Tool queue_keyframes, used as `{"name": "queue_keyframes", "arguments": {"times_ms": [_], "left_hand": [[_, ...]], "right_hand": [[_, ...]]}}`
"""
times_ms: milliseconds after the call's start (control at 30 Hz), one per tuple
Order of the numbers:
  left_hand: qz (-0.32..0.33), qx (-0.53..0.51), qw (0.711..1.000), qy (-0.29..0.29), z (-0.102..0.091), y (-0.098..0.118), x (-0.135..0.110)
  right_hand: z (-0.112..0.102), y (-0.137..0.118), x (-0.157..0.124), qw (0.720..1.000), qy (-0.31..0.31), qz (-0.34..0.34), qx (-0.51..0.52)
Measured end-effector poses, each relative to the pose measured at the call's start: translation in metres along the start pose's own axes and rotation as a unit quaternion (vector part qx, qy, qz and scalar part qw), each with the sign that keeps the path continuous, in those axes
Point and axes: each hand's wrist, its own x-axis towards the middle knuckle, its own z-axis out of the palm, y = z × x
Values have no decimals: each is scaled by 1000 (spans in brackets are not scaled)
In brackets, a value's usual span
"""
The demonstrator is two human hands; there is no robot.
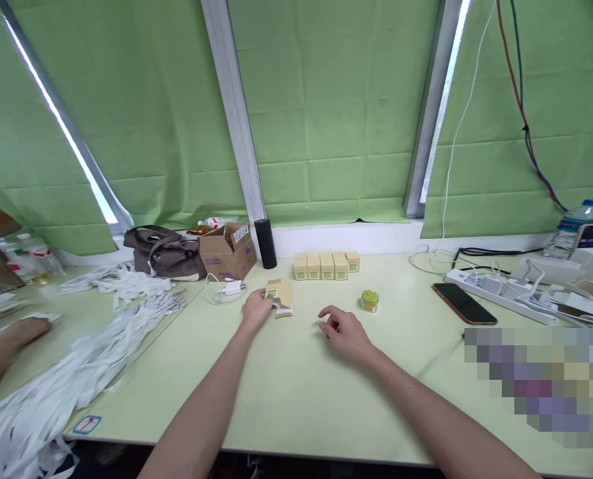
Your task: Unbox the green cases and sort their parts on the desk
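Observation:
My left hand [256, 311] grips a small tan carton [280, 297] lying on the pale green table, its end flap open. My right hand [343, 330] hovers just above the table to the right, fingers loosely curled, holding nothing. A little green jar [369, 300] stands just beyond my right hand. Behind them a row of several closed tan cartons [326, 265] lines up near the window sill.
A black cylinder [265, 243], an open cardboard box [227, 251] and a brown bag [162, 251] sit at the back left. White strips [76, 372] pile at left, near another person's hand [24, 330]. A phone [464, 303], power strip [500, 288] and bottle [573, 229] lie right.

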Motion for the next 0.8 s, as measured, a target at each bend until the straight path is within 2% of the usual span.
{"name": "queue_keyframes", "arguments": {"times_ms": [133, 233, 333, 433, 500, 567, 667, 800], "left_hand": [[-10, 17, 1000, -17, 2, 2, 1], [-16, 18, 1000, -12, 2, 1, 3], [-17, 17, 1000, -2, 2, 0, 3], [-8, 14, 1000, 13, 2, -2, 2], [3, 11, 999, 31, 1, -2, -1], [20, 9, 998, 56, -2, -1, -6], [62, 4, 993, 102, -5, 4, -16], [142, -5, 980, 137, -6, 17, -34]], "right_hand": [[0, 1, 1, 1000, -2, -5, 9], [-6, 0, 5, 999, 30, -13, 2], [-24, 0, 12, 992, 121, -9, -46], [-52, 10, 20, 959, 252, 11, -132], [-69, 23, 24, 939, 297, 30, -173], [-80, 38, 27, 934, 282, 66, -208], [-83, 59, 30, 944, 216, 152, -197], [-77, 72, 30, 949, 206, 179, -160]]}}
